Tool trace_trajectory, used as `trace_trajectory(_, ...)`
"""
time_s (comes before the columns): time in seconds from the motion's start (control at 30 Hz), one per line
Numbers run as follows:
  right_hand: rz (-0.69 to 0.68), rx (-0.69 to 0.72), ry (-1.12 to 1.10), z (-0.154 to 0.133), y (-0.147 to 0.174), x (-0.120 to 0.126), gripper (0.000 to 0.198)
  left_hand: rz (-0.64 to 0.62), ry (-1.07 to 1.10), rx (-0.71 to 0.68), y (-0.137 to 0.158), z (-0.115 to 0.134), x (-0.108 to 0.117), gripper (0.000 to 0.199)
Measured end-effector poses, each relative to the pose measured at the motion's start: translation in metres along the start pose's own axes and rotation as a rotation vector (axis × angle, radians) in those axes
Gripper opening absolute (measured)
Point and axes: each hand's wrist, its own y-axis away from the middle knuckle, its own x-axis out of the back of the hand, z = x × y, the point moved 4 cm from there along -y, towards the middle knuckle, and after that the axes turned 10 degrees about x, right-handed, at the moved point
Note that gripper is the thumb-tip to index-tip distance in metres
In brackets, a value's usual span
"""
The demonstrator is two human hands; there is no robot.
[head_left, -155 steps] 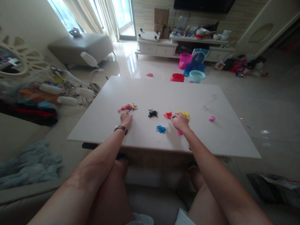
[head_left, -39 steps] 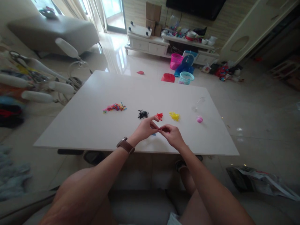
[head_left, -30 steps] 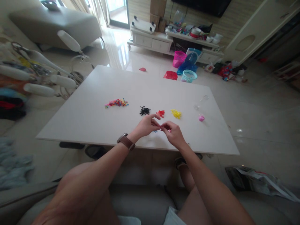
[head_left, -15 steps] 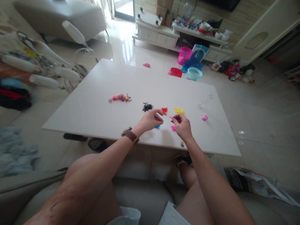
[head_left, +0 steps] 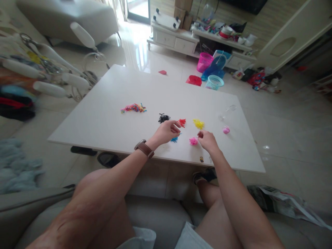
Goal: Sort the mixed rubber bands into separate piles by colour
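My left hand (head_left: pixel 169 131) is bent over the white table (head_left: pixel 145 90), thumb and fingers pinched on what looks like a thin blue piece (head_left: pixel 180 133). Under it lies a pile of small blue pieces (head_left: pixel 174 139). Black loop-like pieces (head_left: pixel 164 118) and red pieces (head_left: pixel 182 122) sit just beyond. My right hand (head_left: pixel 206 139) is low beside the pile of pink pieces (head_left: pixel 193 141), its fingers curled together; whether anything is between the fingertips cannot be made out. Yellow pieces (head_left: pixel 198 123) form a pile behind it.
A mixed multicoloured heap (head_left: pixel 134 108) lies further left on the table. At the right are a pink round object (head_left: pixel 226 130) and a clear plastic item (head_left: pixel 228 112). A tiny yellow-and-dark figure (head_left: pixel 201 159) rests near the front edge. Baskets (head_left: pixel 204 62) stand on the floor beyond.
My right hand has moved right and slightly down, uncovering the pink pile. The pink piece that stuck out from its fingertips no longer shows. My left hand has hardly moved.
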Motion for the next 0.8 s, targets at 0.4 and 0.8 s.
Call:
trace_trajectory(0.4,0.104,0.087,-0.299,-0.027,-0.003,0.012,0.013,-0.004,0.003,-0.020,-0.001,-0.001,0.003,0.029)
trace_trajectory(0.8,0.023,0.284,-0.877,-0.089,0.009,0.003,0.017,-0.002,-0.009,-0.002,-0.001,-0.003,-0.004,0.028)
